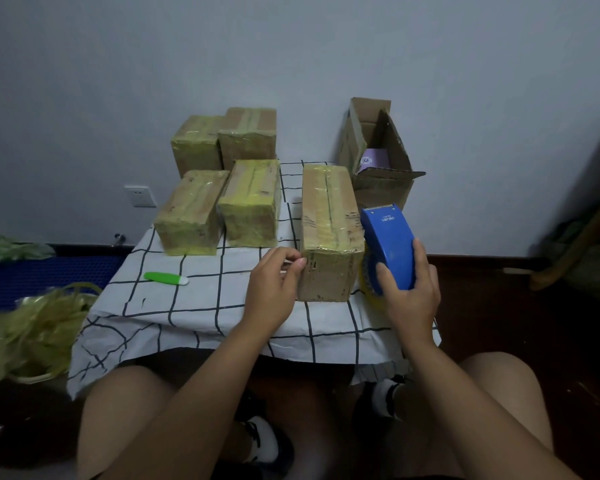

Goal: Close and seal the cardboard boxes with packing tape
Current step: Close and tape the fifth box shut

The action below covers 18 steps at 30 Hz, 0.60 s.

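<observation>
A closed cardboard box (329, 223) with yellowish tape along its top seam stands on the checked tablecloth (194, 306). My left hand (274, 289) is at the box's near left corner, its fingers curled and pinched together against the edge; what they pinch is too small to tell. My right hand (409, 289) grips a blue tape dispenser (388, 244) with a yellow tape roll, held against the box's right side.
Several taped boxes (250, 199) stand at the back left of the table. An open box (378, 157) with a purple item inside stands at the back right. A green-and-white cutter (167, 278) lies near the left. A heap of used tape (32, 334) fills a bin on the left.
</observation>
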### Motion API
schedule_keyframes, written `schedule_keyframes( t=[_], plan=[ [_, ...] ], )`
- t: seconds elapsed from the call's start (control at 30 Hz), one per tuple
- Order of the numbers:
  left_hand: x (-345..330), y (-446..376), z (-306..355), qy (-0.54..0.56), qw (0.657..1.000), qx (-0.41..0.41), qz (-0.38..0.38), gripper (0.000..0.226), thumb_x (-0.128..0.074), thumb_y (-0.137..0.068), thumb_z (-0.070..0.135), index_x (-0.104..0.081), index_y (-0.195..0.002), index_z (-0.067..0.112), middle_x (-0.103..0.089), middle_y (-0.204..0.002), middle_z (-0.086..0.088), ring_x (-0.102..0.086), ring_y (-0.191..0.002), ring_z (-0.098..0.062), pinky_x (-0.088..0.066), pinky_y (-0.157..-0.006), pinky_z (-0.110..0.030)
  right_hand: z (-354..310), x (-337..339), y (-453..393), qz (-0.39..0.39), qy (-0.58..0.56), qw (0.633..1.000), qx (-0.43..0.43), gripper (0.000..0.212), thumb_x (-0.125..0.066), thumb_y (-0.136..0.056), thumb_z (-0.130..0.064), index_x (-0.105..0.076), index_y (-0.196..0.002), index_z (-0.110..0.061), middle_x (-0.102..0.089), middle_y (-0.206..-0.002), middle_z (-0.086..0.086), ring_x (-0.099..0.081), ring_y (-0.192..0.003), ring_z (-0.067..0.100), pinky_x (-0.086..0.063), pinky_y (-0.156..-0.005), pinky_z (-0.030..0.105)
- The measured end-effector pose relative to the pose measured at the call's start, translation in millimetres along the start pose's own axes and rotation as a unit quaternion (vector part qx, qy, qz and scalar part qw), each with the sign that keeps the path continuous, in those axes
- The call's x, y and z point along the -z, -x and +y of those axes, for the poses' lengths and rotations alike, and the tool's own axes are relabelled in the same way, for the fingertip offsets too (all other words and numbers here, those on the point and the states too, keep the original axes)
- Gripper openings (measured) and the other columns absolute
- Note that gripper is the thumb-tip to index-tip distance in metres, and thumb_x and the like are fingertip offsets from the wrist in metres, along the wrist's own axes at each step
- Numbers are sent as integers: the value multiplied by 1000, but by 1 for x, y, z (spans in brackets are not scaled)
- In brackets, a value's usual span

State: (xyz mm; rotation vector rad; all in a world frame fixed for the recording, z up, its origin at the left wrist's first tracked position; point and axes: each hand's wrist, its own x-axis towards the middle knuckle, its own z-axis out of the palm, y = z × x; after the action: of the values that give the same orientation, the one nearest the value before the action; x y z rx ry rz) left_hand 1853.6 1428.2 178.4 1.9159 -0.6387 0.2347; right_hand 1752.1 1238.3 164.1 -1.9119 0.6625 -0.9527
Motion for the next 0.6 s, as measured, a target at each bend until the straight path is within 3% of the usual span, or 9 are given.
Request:
schedule_keyframes(
  t=[0.07, 0.4, 0.6],
  plan=[
    [1, -2, -1, 8, 1000, 2, -9, 5, -60, -97, 15, -65, -95, 14, -63, -94, 2, -58, -87, 0, -41, -68, -5, 0, 0, 0, 1, -1, 1000, 0, 80, -61, -79, -50, -32, -152, -35, -43, -114, -3, -48, -93, -3, -37, -76, 11],
    [7, -12, 3, 9, 999, 11, -32, 6, -70, -90, 22, -65, -92, 20, -63, -91, 8, -57, -70, 2, -41, -63, -11, 0, 0, 0, 1, 6, 1000, 7, 80, -60, -79, -50, -33, -153, -32, -45, -116, -1, -48, -101, 9, -36, -76, 10],
    [14, -21, 4, -16, 996, -27, -82, 34, -70, -89, 30, -62, -122, 34, -59, -97, 11, -59, -67, -7, -46, -65, -17, 0, 0, 0, -1, 7, 1000, 9, 80, -60, -80, -49, -32, -153, -32, -45, -116, -1, -48, -101, 10, -36, -75, 10]
  ],
)
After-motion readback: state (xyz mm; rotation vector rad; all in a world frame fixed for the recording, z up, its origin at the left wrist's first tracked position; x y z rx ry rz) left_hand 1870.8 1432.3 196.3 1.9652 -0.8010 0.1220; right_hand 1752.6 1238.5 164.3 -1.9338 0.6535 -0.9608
